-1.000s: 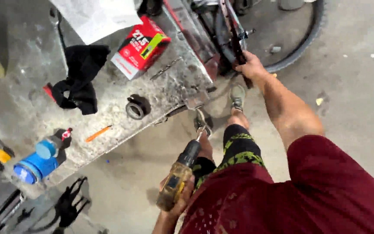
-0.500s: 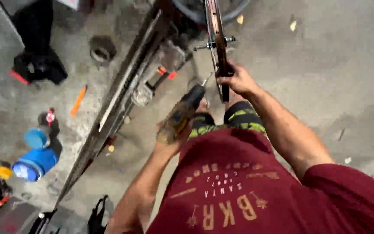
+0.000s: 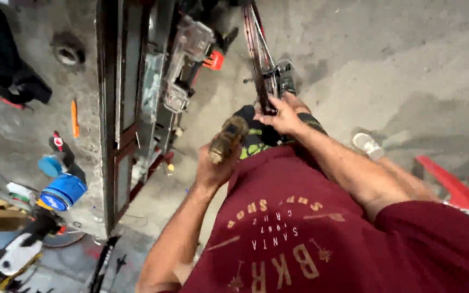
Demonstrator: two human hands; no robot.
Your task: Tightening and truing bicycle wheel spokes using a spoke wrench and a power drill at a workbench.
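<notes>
The person's left hand (image 3: 213, 168) grips a cordless drill (image 3: 226, 138) upright at the waist, while the right hand (image 3: 280, 115) closes on the bicycle wheel (image 3: 260, 59); drilling looks not yet started

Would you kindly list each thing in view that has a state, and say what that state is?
Left hand: closed around a dirty power tool.
Power tool: held up, tip hidden behind it.
Right hand: gripping a bicycle wheel.
Bicycle wheel: standing on edge over the floor.
Blue canister: lying on its side on the bench.
Orange marker: lying flat on the bench.
Black cloth: crumpled on the bench.
</notes>
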